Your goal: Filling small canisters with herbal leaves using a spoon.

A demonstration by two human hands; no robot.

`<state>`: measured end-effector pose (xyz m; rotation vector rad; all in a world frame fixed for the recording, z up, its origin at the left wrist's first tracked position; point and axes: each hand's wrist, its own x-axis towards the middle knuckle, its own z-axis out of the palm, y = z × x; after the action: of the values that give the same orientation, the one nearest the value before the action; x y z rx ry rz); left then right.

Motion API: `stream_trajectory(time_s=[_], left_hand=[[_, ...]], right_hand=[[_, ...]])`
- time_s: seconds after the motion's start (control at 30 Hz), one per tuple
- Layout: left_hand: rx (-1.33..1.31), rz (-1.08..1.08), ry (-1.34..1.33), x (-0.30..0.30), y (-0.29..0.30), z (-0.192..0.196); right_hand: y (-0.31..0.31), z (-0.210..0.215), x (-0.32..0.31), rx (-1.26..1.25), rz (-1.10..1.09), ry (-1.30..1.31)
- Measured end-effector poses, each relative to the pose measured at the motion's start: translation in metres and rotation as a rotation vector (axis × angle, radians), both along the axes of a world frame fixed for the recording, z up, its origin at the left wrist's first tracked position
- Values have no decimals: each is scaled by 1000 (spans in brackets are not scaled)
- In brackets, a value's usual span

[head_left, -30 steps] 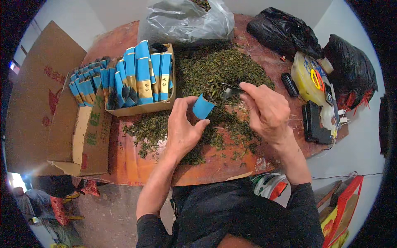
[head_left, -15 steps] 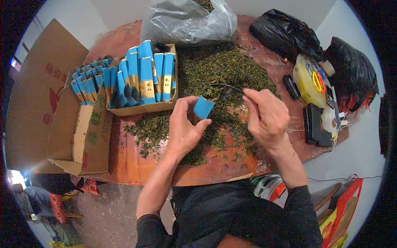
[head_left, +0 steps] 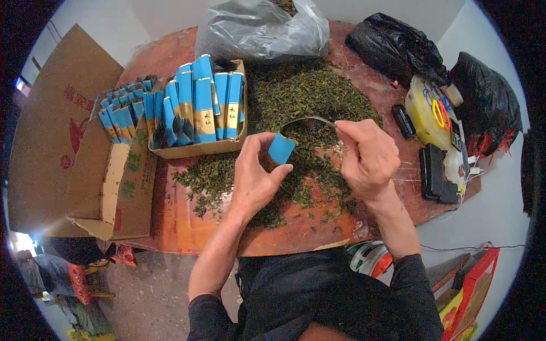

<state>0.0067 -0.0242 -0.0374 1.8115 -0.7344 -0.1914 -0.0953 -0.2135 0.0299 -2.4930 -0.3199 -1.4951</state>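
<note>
A worn reddish-brown surface (head_left: 187, 221) fills the middle of the view, with a broad heap of loose green-brown dried leaves (head_left: 310, 94) spread over its centre and trailing toward the near edge. The left hand (head_left: 256, 176) sits over the near part of the heap, its fingers curled around a small blue packet (head_left: 281, 149) held upright with its open mouth tipped toward the right. The right hand (head_left: 367, 156) is just beside it on the right, fingers closed on the handle of a thin metal scoop (head_left: 310, 120) whose curved end arches over the leaves toward the packet's mouth; whether the scoop touches the packet cannot be told. On the left of the heap a shallow cardboard tray (head_left: 196, 149) holds a row of blue packets with gold bands (head_left: 202, 102) standing on end, and further left a larger open cardboard box (head_left: 122, 187) holds more blue packets (head_left: 122, 111) leaning in a bundle. At the far edge lies a grey plastic bag (head_left: 261, 28), partly open. On the far right are two black plastic bags (head_left: 398, 45), a yellowish round container (head_left: 435, 122) and two black oblong devices (head_left: 435, 173) near the right edge.
</note>
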Motion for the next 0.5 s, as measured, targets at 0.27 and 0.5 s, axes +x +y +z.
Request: stream_trajectory(time_s=[0.27, 0.5], left_hand=[[-9, -11, 76, 1, 1, 0], [0, -28, 72, 0, 0, 2]], right_hand=[[-7, 9, -3, 37, -34, -26], [-11, 4, -6, 56, 18, 29]])
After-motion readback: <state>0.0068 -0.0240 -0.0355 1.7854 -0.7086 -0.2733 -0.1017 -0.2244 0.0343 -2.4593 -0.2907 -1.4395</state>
